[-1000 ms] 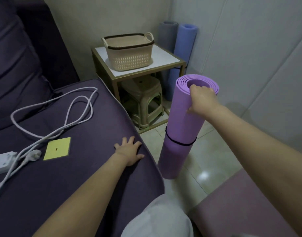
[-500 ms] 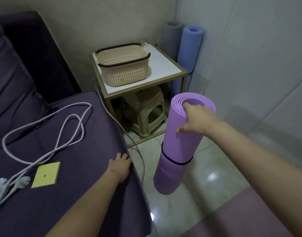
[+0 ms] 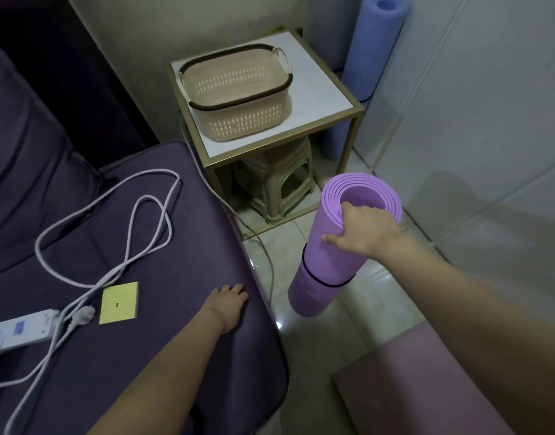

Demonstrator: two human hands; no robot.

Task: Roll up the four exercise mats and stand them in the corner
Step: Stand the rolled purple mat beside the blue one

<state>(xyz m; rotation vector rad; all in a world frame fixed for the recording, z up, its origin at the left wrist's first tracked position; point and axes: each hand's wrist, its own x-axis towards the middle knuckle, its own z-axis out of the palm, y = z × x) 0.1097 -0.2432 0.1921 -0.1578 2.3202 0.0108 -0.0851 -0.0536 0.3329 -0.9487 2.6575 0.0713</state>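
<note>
The fingers of the right hand are hooked over the top rim of the rolled purple mat, tips inside the hollow core and thumb outside. The left hand lies flat, fingers straight, on the edge of the dark sofa. The roll is bound by a black band and leans a little over the floor tiles between the sofa and the wall; whether its foot touches the floor I cannot tell. This looks like the carrying step. The next move would take the roll past the small gold-framed surface into the corner, where a blue mat and a grey mat already stand, and set it upright beside them. A pink mat lies unrolled near the feet. The surface carries a beige basket, with a stool beneath. A white cable, power strip and yellow pad lie on the sofa.
</note>
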